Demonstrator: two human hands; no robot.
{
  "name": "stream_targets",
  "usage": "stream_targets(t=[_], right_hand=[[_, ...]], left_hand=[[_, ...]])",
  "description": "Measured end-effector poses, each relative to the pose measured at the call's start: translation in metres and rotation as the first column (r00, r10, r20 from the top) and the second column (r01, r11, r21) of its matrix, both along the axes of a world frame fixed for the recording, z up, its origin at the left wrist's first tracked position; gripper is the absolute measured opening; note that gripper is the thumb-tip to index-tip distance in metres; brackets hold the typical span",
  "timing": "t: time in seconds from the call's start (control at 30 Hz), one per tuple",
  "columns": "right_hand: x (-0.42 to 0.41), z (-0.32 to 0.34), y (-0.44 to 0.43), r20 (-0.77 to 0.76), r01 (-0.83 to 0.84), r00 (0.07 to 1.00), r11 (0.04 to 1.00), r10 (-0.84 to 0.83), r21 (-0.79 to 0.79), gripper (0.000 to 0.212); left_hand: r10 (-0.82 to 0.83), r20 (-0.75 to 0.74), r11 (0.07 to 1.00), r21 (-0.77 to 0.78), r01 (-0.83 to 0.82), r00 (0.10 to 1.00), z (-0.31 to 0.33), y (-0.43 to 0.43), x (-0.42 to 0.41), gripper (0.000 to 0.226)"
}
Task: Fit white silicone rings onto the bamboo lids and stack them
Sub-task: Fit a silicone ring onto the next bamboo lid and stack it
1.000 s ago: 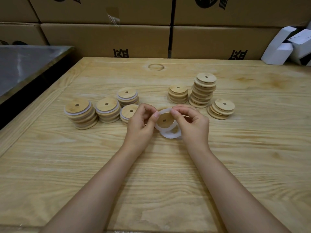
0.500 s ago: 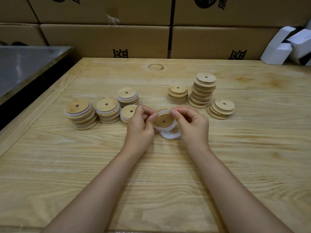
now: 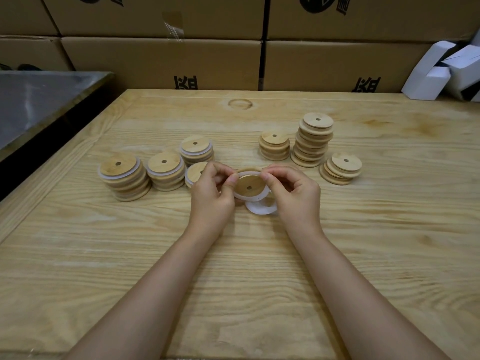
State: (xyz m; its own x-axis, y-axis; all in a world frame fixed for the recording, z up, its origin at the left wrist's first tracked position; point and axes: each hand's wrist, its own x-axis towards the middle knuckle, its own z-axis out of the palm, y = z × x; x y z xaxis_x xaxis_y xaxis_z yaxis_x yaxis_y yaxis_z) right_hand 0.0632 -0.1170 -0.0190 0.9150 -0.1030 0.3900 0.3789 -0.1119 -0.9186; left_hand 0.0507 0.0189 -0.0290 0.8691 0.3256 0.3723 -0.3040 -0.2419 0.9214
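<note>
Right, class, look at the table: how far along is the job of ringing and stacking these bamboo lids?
Done: the four left stacks show white rings between their lids. In hand: the left hand and right hand pinch a white ring onto one lid. Left: the three right stacks look bare, and a loose ring lies on the table by the hands.

Silicone ring (image 3: pixel 239 197) further onto bamboo lid (image 3: pixel 248 185).
</note>
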Motion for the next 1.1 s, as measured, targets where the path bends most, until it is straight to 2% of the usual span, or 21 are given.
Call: stream_targets(t=[0.27, 0.5, 0.6, 0.73, 0.9, 1.1], right_hand=[[0.0004, 0.001, -0.0011, -0.047, -0.056, 0.997, 0.998, 0.056, -0.002, 0.023], [0.0008, 0.0006, -0.0015, -0.015, -0.057, 0.998, 0.997, 0.057, -0.058, 0.024], [0.0024, -0.0014, -0.0028, -0.067, -0.084, 0.994, 0.996, 0.083, -0.019, 0.018], [0.0018, -0.0039, -0.0007, -0.102, -0.123, 0.987, 0.992, 0.121, -0.009, 0.019], [0.0022, -0.0019, -0.0013, -0.093, -0.068, 0.993, 0.995, 0.074, 0.068, 0.012], [0.0038, -0.0008, -0.0014, -0.136, -0.049, 0.988, 0.99, 0.067, 0.132, 0.011]], left_hand=[[-0.024, -0.077, 0.984, -0.178, 0.01, 0.997, 0.0039, 0.0014, 0.0008, 0.023], [-0.042, -0.065, 0.974, -0.227, 0.026, 0.997, 0.0048, 0.001, 0.0005, 0.02], [-0.055, -0.073, 0.972, -0.232, 0.036, 0.996, 0.0053, 0.0021, 0.0011, 0.018], [-0.07, -0.058, 0.945, -0.323, 0.047, 0.996, 0.0065, 0.0073, 0.0015, 0.014], [-0.147, -0.039, 0.94, -0.318, 0.128, 0.988, 0.0069, 0.0049, 0.0011, 0.01], [-0.127, -0.058, 0.919, -0.383, 0.096, 0.99, 0.0059, 0.0055, 0.0029, 0.013]])
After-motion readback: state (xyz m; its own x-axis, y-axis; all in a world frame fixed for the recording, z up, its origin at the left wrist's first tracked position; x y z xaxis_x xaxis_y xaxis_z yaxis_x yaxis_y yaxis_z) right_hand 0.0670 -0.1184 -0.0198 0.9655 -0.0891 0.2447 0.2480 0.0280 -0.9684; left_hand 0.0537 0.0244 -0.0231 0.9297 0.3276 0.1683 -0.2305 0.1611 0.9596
